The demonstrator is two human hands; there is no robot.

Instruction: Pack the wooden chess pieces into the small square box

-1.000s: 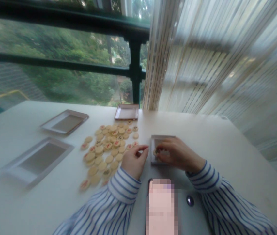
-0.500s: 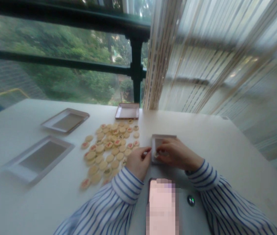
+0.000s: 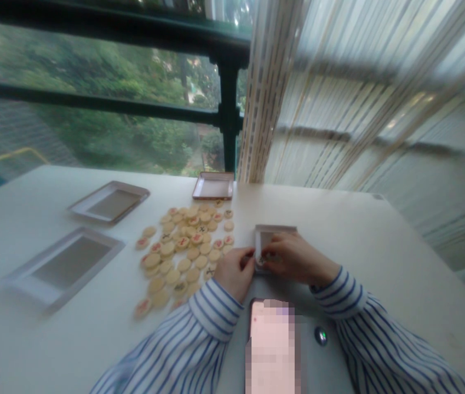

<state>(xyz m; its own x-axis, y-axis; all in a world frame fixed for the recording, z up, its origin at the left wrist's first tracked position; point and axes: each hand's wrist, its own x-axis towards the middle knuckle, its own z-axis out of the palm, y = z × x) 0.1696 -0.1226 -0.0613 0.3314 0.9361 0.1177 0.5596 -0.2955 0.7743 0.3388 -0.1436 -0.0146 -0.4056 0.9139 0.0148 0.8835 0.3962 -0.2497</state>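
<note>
My left hand (image 3: 234, 271) rests curled against the left edge of a small grey box (image 3: 275, 230) on the white table (image 3: 380, 246). My right hand (image 3: 296, 258) lies over the box, fingers pinched on a round wooden game piece (image 3: 262, 257) at its near left corner. To the left of the box lies a spread of several tan discs (image 3: 185, 246) marked in red or black. Both my sleeves are blue and white striped.
Two shallow grey trays (image 3: 65, 265) (image 3: 111, 201) lie at the left. A small pinkish tray (image 3: 213, 186) sits at the far edge by the window. A phone (image 3: 273, 345) hangs below my chest. String curtains (image 3: 359, 93) hang at the right.
My left hand has slid right from the discs to the box's left edge. My right hand has moved slightly lower over the box with the piece.
</note>
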